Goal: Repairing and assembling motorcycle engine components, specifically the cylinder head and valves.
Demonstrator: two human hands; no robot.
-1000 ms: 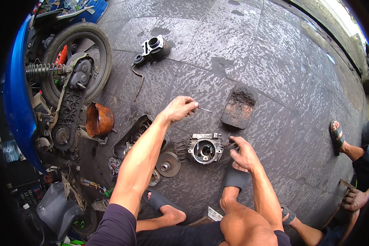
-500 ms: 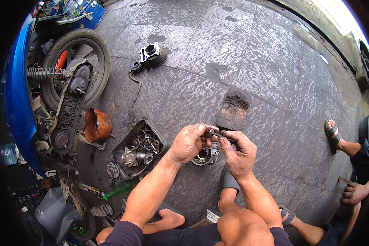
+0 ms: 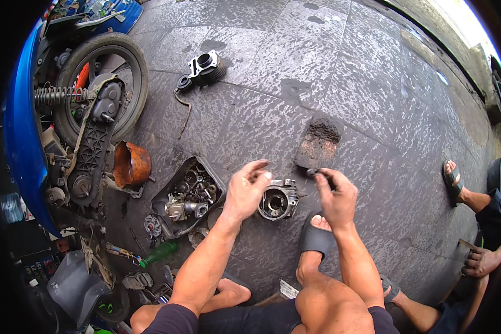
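Observation:
My left hand [image 3: 247, 189] is raised over the floor. Its thumb stands apart from the fingers and nothing shows in it, so it is open. My right hand [image 3: 338, 195] pinches a small dark part with a rounded end [image 3: 312, 172]; the fingers hide the rest of it, and I cannot tell its exact kind. Between and below the two hands, a metal engine cylinder head [image 3: 284, 193] lies on the floor with its round opening up. Just beyond the right fingertips is a rectangular block [image 3: 316, 149] covered with dark grit.
A black bin of engine parts [image 3: 220, 186] with a carburetor [image 3: 185, 209] stands left, near a rusty orange can [image 3: 132, 165] and green bottle [image 3: 160, 252]. Farther off lie an engine cylinder [image 3: 208, 68] and a scooter wheel [image 3: 141, 83]. Another person's hand [image 3: 480, 261] is at right.
My hands, close together around the dark part before, have separated. The left let go and moved slightly left; the right moved right with the part. More of the cylinder head shows.

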